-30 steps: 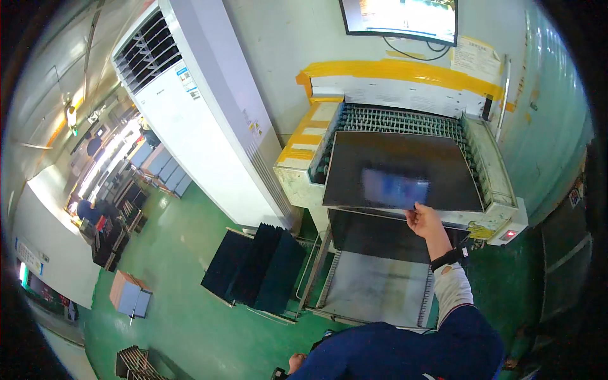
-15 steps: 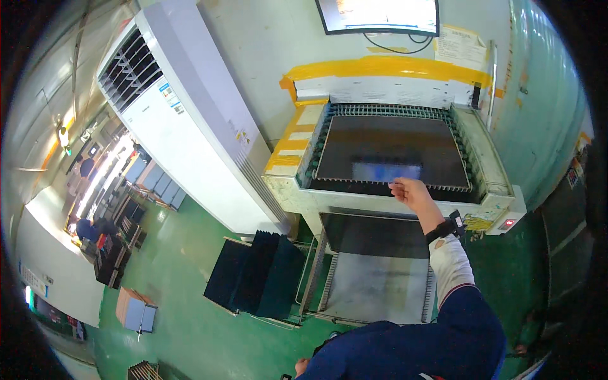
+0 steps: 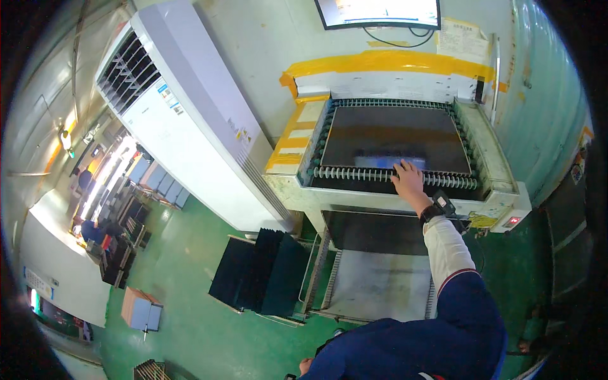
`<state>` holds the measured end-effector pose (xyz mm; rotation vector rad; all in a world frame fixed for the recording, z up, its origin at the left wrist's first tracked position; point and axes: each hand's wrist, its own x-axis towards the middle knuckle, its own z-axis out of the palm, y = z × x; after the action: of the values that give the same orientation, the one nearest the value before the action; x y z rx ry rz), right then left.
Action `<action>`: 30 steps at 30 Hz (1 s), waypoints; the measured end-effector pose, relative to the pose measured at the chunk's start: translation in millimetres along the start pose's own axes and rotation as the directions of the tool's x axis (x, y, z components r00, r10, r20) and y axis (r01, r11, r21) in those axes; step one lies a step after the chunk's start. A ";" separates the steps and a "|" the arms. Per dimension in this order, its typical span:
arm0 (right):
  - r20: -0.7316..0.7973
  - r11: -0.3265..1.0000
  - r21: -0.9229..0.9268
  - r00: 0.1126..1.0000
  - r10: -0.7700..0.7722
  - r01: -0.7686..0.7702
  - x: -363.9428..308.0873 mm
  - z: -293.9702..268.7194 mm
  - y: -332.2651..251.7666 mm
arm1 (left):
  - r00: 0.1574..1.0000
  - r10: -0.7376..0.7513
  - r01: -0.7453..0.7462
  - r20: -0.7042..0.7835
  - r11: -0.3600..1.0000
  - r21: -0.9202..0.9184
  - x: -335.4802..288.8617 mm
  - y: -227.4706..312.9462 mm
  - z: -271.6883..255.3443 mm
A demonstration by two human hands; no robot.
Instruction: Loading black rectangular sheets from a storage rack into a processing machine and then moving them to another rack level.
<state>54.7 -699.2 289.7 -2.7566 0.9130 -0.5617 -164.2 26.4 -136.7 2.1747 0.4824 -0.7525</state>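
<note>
A dark, glossy rectangular panel (image 3: 392, 136) lies flat on the roller bed of a pale machine (image 3: 497, 149). My right hand (image 3: 408, 182) rests at the panel's near edge, with its fingers spread and nothing gripped in them. Just below that edge runs a row of white rollers (image 3: 354, 174). A dark band with a small black device (image 3: 442, 204) sits on my right wrist. Only a small part of my left hand (image 3: 305, 365) shows at the lower edge, beside my dark blue sleeve, and its fingers cannot be made out.
Under the machine's front stands a low rack with a pale sheet (image 3: 383, 285). Left of it, a rack holds several dark panels (image 3: 259, 272). A tall white air conditioner (image 3: 196, 126) stands left of the machine. A screen (image 3: 380, 12) hangs above. People work far left.
The panel has slid away from me over the rollers, uncovering the white front row. My right hand has moved forward with it, from a pinch at its edge to spread fingers.
</note>
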 end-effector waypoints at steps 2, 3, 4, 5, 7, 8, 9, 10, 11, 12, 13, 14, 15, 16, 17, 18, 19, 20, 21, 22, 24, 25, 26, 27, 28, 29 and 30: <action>0.014 1.000 0.004 1.000 -0.003 0.003 10.7 -2.4 -2.1 | 0.998 0.058 -0.057 -0.025 0.996 0.067 -1.8 -1.3 -0.9; 0.043 1.000 0.004 0.999 0.006 -0.006 15.3 -4.4 -1.9 | 0.998 0.049 -0.048 -0.024 0.997 0.067 -1.1 0.3 -1.5; 0.071 1.000 0.003 0.997 0.016 -0.016 19.1 -6.7 -0.9 | 0.999 0.041 -0.040 -0.017 0.997 0.066 0.3 3.5 -1.3; 0.062 1.000 0.015 0.998 0.011 -0.012 21.6 -8.7 0.5 | 0.999 0.031 -0.030 -0.012 0.998 0.063 0.5 5.5 -2.9; 0.051 0.999 0.035 0.999 0.010 -0.012 27.3 -8.2 6.2 | 1.000 0.021 -0.021 -0.008 0.998 0.065 2.1 9.3 -4.6; 0.040 0.999 0.050 0.999 0.013 -0.015 30.1 -6.7 10.9 | 1.000 0.021 -0.021 0.000 0.998 0.065 3.6 11.9 -2.5; 0.035 0.999 0.048 0.999 0.020 -0.022 33.5 -3.6 13.2 | 1.000 0.025 -0.025 0.006 0.997 0.071 5.9 14.4 -3.4; 0.017 0.998 0.061 1.000 -0.008 0.007 37.2 0.3 14.0 | 1.000 0.026 -0.027 0.010 0.997 0.075 6.9 16.7 -3.1; 0.002 0.997 0.069 0.999 -0.034 0.034 37.9 3.7 16.6 | 0.999 0.026 -0.028 0.019 0.996 0.081 6.4 18.9 -2.6; 0.002 0.998 0.066 1.000 -0.024 0.024 34.1 2.0 11.9 | 1.000 0.020 -0.022 0.023 0.996 0.085 6.7 19.1 -1.5; -0.010 0.995 0.088 0.999 -0.042 0.042 29.1 2.1 4.8 | 0.999 0.018 -0.021 0.028 0.996 0.091 7.1 19.0 -1.9; -0.023 0.992 0.109 0.998 -0.059 0.061 23.3 0.1 2.6 | 0.999 0.019 -0.022 0.034 0.995 0.097 7.4 19.8 -1.2; -0.097 0.986 0.124 0.991 -0.097 0.109 20.6 5.8 4.4 | 0.999 0.022 -0.026 0.041 0.994 0.105 9.5 21.7 -0.4; -0.098 0.988 0.120 0.991 -0.087 0.099 15.6 6.1 6.7 | 0.998 0.028 -0.033 0.049 0.993 0.112 10.9 23.2 0.3; -0.091 0.977 0.171 0.989 -0.113 0.127 9.6 4.0 5.9 | 0.998 0.031 -0.038 0.058 0.992 0.118 11.8 27.3 0.8; -0.086 0.961 0.226 0.986 -0.143 0.159 3.5 2.0 2.1 | 0.997 0.035 -0.043 0.062 0.991 0.123 13.7 28.8 1.0; -0.185 0.942 0.243 0.964 -0.191 0.233 -4.9 2.0 -0.6 | 0.997 0.038 -0.047 0.068 0.991 0.128 14.9 29.7 0.6; -0.187 0.943 0.241 0.965 -0.185 0.228 -12.2 0.9 -3.8 | 0.997 0.040 -0.049 0.072 0.990 0.134 16.0 30.3 0.3; -0.233 0.918 0.268 0.944 -0.232 0.292 -19.3 -0.5 -6.9 | 0.996 0.042 -0.052 0.075 0.989 0.138 17.0 30.8 0.3; -0.280 0.888 0.291 0.919 -0.276 0.356 -27.2 -1.8 -10.6 | 0.996 0.044 -0.055 0.079 0.989 0.139 18.4 31.4 -0.4; -0.270 0.877 0.341 0.929 -0.254 0.339 -51.3 -18.6 -25.0 | 0.995 0.047 -0.060 0.089 0.987 0.148 19.9 34.4 -0.6; -0.280 0.860 0.364 0.923 -0.265 0.358 -62.0 -24.2 -31.0 | 0.995 0.049 -0.062 0.090 0.987 0.151 20.7 34.1 -1.6; -0.293 0.842 0.385 0.916 -0.276 0.377 -71.1 -26.3 -33.0 | 0.994 0.049 -0.064 0.095 0.986 0.154 22.9 35.3 -2.7; -0.288 0.826 0.407 0.913 -0.289 0.390 -77.8 -22.8 -32.5 | 0.994 0.055 -0.070 0.098 0.985 0.159 24.2 36.0 -2.7; -0.289 0.829 0.405 0.914 -0.285 0.387 -86.7 -23.5 -33.2 | 0.993 0.057 -0.073 0.102 0.984 0.162 25.2 36.3 -2.9; -0.277 0.822 0.425 0.919 -0.281 0.379 -96.1 -25.9 -35.2 | 0.993 0.057 -0.074 0.107 0.984 0.163 26.0 36.5 -2.9; -0.265 0.814 0.445 0.924 -0.277 0.372 -104.3 -26.7 -36.7 | 0.992 0.058 -0.076 0.107 0.983 0.165 26.7 36.5 -3.1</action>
<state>-13.7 -608.3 293.9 -2.4147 0.2532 -0.9757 -122.9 8.2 -132.6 2.2827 0.3002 -0.8904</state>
